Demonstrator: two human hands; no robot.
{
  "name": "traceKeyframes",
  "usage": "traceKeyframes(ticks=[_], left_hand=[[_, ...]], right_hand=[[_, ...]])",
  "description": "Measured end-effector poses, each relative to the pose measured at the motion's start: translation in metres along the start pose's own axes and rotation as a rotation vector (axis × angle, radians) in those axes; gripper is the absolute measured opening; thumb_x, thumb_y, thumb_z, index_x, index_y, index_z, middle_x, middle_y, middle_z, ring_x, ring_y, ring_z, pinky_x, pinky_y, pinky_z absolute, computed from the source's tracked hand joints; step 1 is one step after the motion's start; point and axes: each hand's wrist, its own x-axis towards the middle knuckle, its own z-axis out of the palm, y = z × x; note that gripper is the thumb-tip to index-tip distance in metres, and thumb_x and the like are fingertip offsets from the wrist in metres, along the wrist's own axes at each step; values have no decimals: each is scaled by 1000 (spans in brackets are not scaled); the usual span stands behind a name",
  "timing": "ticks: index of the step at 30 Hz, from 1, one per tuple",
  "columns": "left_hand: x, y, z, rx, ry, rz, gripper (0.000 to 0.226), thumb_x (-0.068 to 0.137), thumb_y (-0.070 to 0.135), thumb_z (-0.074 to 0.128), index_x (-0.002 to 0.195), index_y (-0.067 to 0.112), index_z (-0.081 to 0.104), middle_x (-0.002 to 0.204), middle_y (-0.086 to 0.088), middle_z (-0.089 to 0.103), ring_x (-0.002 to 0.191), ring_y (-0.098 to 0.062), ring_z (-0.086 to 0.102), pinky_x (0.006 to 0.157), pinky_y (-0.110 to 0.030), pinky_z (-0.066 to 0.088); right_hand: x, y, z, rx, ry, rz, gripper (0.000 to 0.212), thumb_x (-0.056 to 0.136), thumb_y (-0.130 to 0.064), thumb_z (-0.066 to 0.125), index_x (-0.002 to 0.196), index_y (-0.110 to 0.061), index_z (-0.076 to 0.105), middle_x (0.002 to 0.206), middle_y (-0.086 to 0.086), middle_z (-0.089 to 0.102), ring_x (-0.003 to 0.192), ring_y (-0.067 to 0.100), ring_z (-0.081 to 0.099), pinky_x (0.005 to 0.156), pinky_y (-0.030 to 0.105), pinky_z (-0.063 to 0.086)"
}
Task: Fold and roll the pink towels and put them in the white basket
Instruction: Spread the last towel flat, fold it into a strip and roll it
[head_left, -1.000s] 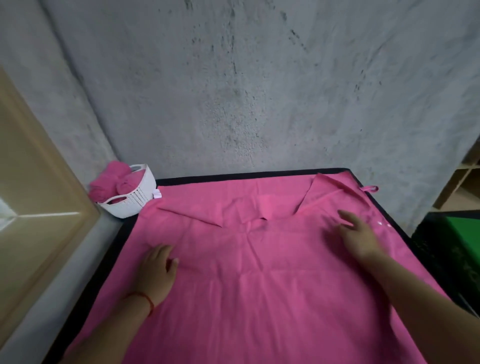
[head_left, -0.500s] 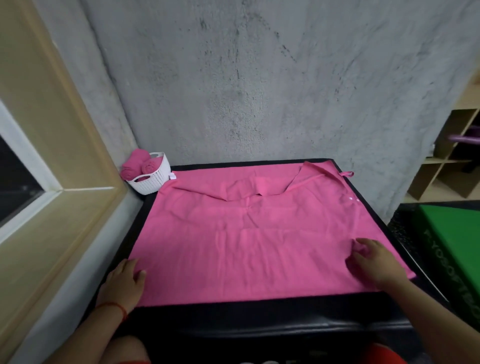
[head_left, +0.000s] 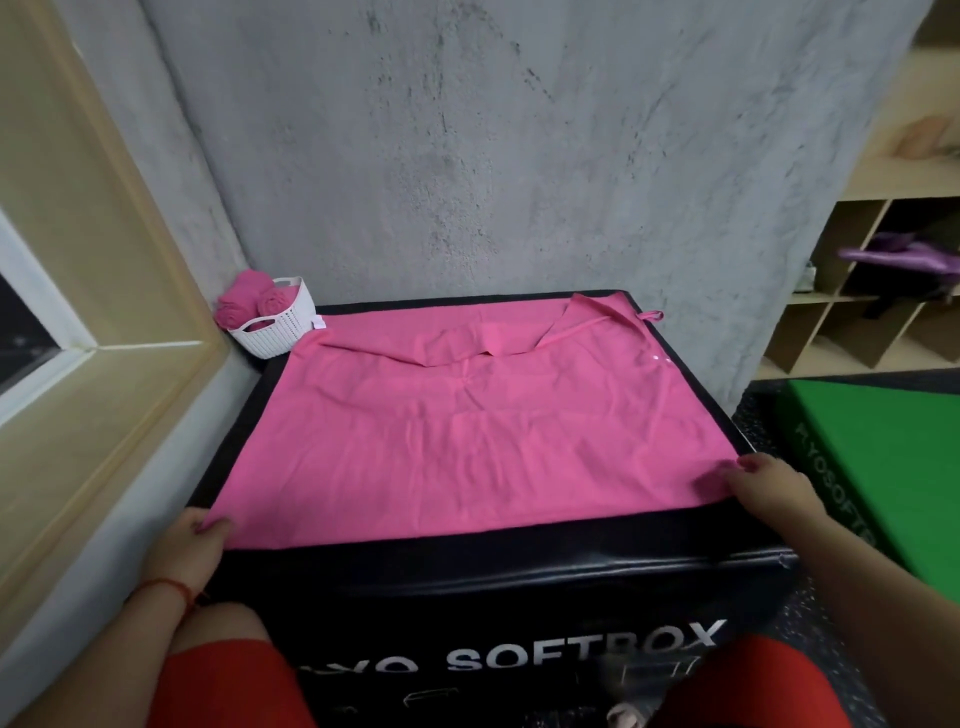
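I see the pink towel (head_left: 467, 431) spread on the black soft box (head_left: 519, 582), its far edge folded over. My left hand (head_left: 195, 551) pinches its near left corner and my right hand (head_left: 769, 491) pinches the near right corner. The white basket (head_left: 283, 332) stands at the far left and holds rolled pink towels (head_left: 249, 304)

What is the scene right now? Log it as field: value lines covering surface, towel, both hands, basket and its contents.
surface: black soft box
towel: pink towel spread over the box top, far edge folded back and rumpled
left hand: pinches the towel's near left corner
right hand: pinches the towel's near right corner
basket: white basket by the box's far left corner
contents: two pink rolls sticking out of the basket
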Motion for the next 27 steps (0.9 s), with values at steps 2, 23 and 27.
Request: traceKeyframes(ticks=[2, 23, 27], left_hand=[[3, -4, -2, -19, -21, 6, 15, 96, 29, 69, 87, 16, 70, 83, -12, 70, 80, -33, 65, 76, -45, 56], [-23, -14, -25, -193, -22, 98, 12, 101, 22, 66, 106, 13, 73, 94, -10, 74, 76, -29, 64, 79, -35, 49], [-18, -20, -23, -164, -11, 56, 15, 103, 22, 63, 104, 11, 73, 89, -14, 73, 70, -29, 64, 69, -31, 45]], right_hand=[[13, -3, -1, 72, -61, -6, 55, 76, -62, 68, 113, -23, 78, 112, 10, 76, 100, 33, 71, 97, 46, 57], [-19, 11, -43, 584, -291, 96, 25, 80, -15, 73, 105, -10, 74, 78, 9, 55, 60, 20, 47, 54, 26, 29], [-34, -2, -45, 673, -192, 7, 18, 90, -25, 79, 96, -9, 74, 80, 14, 65, 64, 25, 58, 57, 28, 47]])
